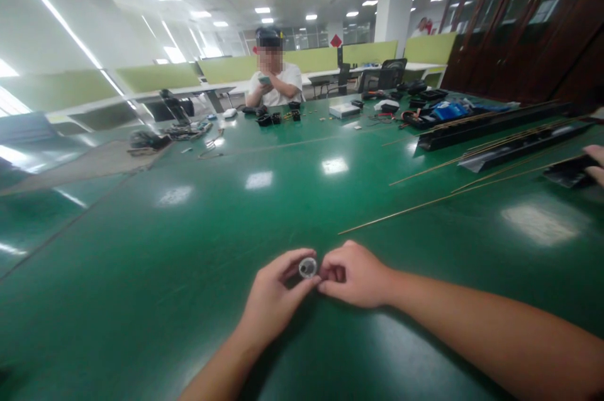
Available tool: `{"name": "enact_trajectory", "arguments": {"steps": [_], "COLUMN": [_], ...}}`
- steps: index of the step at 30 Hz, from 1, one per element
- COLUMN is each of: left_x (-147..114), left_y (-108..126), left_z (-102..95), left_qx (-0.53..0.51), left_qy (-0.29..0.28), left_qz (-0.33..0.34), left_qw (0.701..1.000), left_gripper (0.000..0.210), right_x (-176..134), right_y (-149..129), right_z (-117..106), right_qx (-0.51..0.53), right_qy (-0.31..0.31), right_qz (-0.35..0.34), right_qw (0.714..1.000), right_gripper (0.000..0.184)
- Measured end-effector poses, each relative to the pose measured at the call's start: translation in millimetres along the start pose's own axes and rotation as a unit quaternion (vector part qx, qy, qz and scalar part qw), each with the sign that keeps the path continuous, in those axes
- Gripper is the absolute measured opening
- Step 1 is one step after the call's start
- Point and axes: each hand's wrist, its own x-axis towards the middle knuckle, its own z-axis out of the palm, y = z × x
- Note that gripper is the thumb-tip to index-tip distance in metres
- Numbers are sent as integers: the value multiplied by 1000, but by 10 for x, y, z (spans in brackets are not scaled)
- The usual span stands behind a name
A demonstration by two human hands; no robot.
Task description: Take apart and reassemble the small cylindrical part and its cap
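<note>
Between the thumb and fingers of my left hand [282,291] is a small round metallic part [308,267] with a pale ring and a dark centre facing me. Its exact kind is too small to make out. My right hand [353,275] is closed in a pinch right beside it, fingertips at the part's right edge. Whether those fingertips grip the part or something tiny is hidden. Both hands are just above the green tabletop [212,231].
Thin brass-coloured rods [396,212] and long black channels [500,143] lie to the right, near another person's hand [597,162]. Electronics, a white box [344,111] and a blue bundle [450,110] are at the back. Across the table sits a person [278,83] holding a phone.
</note>
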Motion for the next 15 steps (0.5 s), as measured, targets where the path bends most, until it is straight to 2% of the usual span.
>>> {"name": "enact_trajectory", "arguments": {"steps": [3, 7, 10, 13, 15], "left_x": [10, -7, -3, 3, 0], "left_y": [2, 28, 46, 58, 62], "left_z": [-12, 2, 28, 45, 41], "left_qx": [7, -18, -51, -71, -63], "left_qy": [-8, -18, -5, 1, -2], "left_qz": [26, 25, 12, 2, -1], "left_qw": [1000, 999, 999, 997, 998], "left_gripper": [25, 16, 20, 37, 40], "right_x": [-7, -2, 4, 5, 3], "right_y": [-2, 4, 6, 5, 6], "right_z": [0, 15, 21, 17, 15], "right_qx": [5, 1, -1, -1, -2], "right_qy": [-4, 2, 3, -1, -4], "right_qz": [-1, -2, 0, 5, 10], "right_qw": [1000, 1000, 1000, 1000, 1000], "right_gripper": [8, 8, 8, 8, 7]}}
